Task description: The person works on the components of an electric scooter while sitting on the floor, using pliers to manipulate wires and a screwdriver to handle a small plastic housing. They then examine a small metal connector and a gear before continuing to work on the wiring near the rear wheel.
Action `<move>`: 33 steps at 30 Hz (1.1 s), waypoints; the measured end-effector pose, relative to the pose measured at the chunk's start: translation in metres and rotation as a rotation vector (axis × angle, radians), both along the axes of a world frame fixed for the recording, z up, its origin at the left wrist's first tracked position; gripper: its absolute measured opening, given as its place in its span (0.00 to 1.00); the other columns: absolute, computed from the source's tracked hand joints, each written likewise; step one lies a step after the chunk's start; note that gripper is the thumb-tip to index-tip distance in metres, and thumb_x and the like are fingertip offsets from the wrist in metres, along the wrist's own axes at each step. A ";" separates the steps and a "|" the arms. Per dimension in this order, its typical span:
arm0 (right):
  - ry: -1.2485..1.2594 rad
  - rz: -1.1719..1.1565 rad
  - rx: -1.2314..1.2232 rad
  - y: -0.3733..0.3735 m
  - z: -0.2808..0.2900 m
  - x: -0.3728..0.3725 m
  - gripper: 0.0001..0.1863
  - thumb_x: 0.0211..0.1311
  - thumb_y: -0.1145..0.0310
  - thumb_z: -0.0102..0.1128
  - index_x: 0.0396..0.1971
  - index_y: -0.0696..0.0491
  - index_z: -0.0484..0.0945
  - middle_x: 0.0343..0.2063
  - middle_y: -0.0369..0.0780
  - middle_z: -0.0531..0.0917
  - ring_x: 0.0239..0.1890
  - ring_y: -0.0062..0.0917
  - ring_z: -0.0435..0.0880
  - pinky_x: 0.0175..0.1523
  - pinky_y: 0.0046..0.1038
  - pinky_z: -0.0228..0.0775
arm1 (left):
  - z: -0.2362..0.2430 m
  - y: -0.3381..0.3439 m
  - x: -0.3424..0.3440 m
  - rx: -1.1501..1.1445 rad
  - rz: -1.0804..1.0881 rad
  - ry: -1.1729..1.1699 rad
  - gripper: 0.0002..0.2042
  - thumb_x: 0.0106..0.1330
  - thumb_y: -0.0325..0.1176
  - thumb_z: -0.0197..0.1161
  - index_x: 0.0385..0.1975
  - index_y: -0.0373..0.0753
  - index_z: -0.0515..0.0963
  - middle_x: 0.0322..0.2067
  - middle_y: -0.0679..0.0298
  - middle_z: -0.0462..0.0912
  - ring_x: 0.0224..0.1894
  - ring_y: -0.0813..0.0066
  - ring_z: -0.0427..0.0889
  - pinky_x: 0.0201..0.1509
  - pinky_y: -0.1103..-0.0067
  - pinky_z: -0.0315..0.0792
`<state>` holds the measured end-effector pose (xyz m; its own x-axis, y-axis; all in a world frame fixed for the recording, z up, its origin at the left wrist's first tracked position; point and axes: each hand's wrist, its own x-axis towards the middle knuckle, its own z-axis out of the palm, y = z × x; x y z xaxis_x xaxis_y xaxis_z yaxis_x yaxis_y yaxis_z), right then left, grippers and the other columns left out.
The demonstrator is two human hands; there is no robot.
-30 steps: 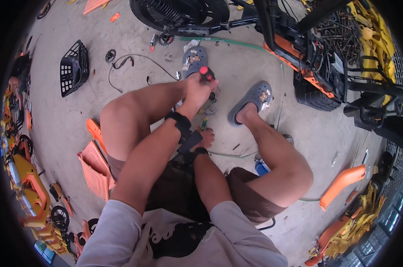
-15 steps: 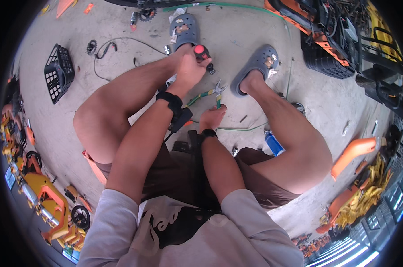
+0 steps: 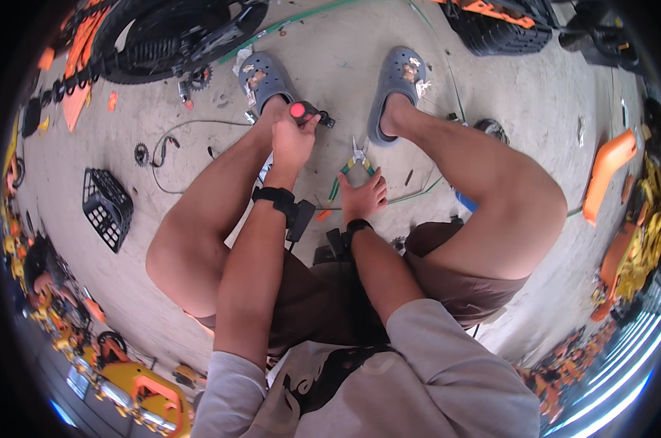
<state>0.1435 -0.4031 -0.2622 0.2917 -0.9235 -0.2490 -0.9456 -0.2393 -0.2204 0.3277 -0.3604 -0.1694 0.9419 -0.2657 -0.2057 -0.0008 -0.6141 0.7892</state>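
1. black plastic basket [image 3: 108,209] on the floor, off to the left, sides pierced in a lattice; contents, if any, cannot be told from here.
2. second black basket [image 3: 500,33] near the upper edge, right of centre, below an orange-edged frame; its inside is out of sight.
3. blue container [image 3: 465,201] just beside the right leg, mostly hidden behind it; kind and contents unclear.
4. left hand [image 3: 292,146]: fingers closed round a black tool with a red end [image 3: 306,112], held above the floor near the left ankle, red end facing up.
5. right hand [image 3: 363,198]: partly curled, has hold of pliers [image 3: 359,155] with green-and-yellow handles. pliers lie between the two feet and the body, handles spread, nose pointing away from the person.
6. surface: grey concrete floor [image 3: 221,139], scuffed. on it a thin dark cable [image 3: 155,164] in a loose loop, a small sprocket [image 3: 141,153] just beside it, and an orange curved panel [image 3: 608,177] well off to the right.
7. grey clogs [image 3: 404,75] with charms on both feet.
8. room: large black wheel [image 3: 173,36] at upper left; yellow parts [image 3: 643,226] heaped along the right edge; a yellow-and-orange frame [image 3: 144,394] at lower left; bright slatted light at lower right.
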 end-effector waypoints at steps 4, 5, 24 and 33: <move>-0.028 -0.095 0.059 0.015 0.003 0.014 0.57 0.33 0.42 0.72 0.65 0.51 0.56 0.60 0.43 0.63 0.65 0.36 0.58 0.64 0.55 0.47 | -0.006 0.000 0.000 -0.123 0.002 -0.044 0.13 0.54 0.29 0.69 0.37 0.31 0.77 0.27 0.51 0.83 0.31 0.61 0.85 0.36 0.72 0.75; 0.006 -0.071 0.038 0.018 0.003 0.012 0.58 0.33 0.43 0.72 0.66 0.51 0.54 0.62 0.44 0.61 0.66 0.37 0.57 0.65 0.57 0.45 | -0.005 -0.001 0.000 -0.119 -0.013 -0.043 0.13 0.54 0.29 0.69 0.37 0.31 0.77 0.27 0.51 0.83 0.31 0.61 0.85 0.36 0.72 0.75; -0.039 0.149 0.544 -0.010 0.055 0.007 0.54 0.34 0.45 0.67 0.64 0.54 0.58 0.53 0.49 0.69 0.57 0.42 0.66 0.59 0.42 0.57 | -0.020 0.005 0.011 0.038 -0.054 -0.034 0.12 0.56 0.28 0.68 0.37 0.29 0.76 0.30 0.54 0.83 0.33 0.67 0.83 0.39 0.75 0.74; -0.735 -0.614 1.878 -0.047 0.057 0.006 0.22 0.49 0.49 0.52 0.42 0.44 0.72 0.42 0.41 0.78 0.45 0.34 0.75 0.56 0.46 0.60 | -0.025 0.009 0.012 -0.005 -0.030 -0.003 0.11 0.55 0.29 0.68 0.34 0.30 0.78 0.28 0.55 0.83 0.32 0.64 0.83 0.38 0.73 0.74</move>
<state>0.1490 -0.4506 -0.2056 0.5756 0.2456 -0.7800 -0.4459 0.8938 -0.0476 0.3398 -0.3512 -0.1944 0.9342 -0.2944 -0.2014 -0.0214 -0.6099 0.7922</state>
